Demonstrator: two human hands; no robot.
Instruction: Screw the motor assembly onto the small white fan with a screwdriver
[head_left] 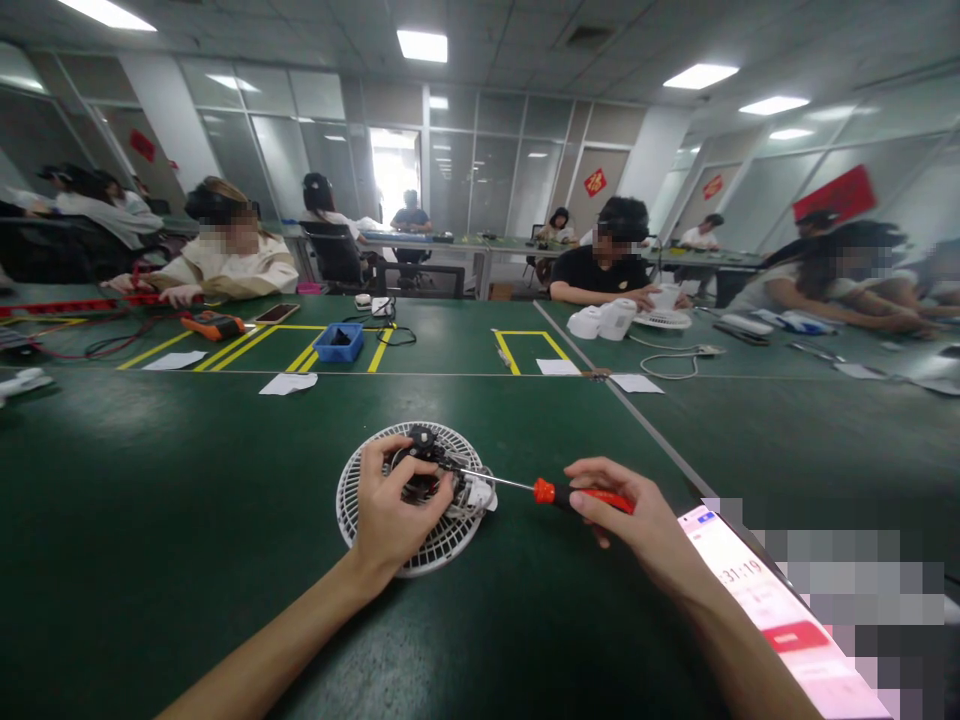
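On the green table lies a round white fan grille [354,487] with a dark motor assembly [421,440] at its centre. My left hand [401,500] is closed around that motor assembly, its fingers bent over the top and side. A red and black screwdriver [551,492] is gripped by its handle in my right hand [619,505]. The long metal shaft points left, and its tip reaches the assembly beside my left fingertips. Whether the tip sits in a screw is too small to tell. A white plastic piece [480,493] shows at the grille's right side.
A phone with a lit pink screen [772,610] lies at the right. Farther off are a blue bin [339,342], an orange multimeter [214,325] and paper slips [289,384]. Across the table, a person in black [607,262] handles white parts; other people sit around.
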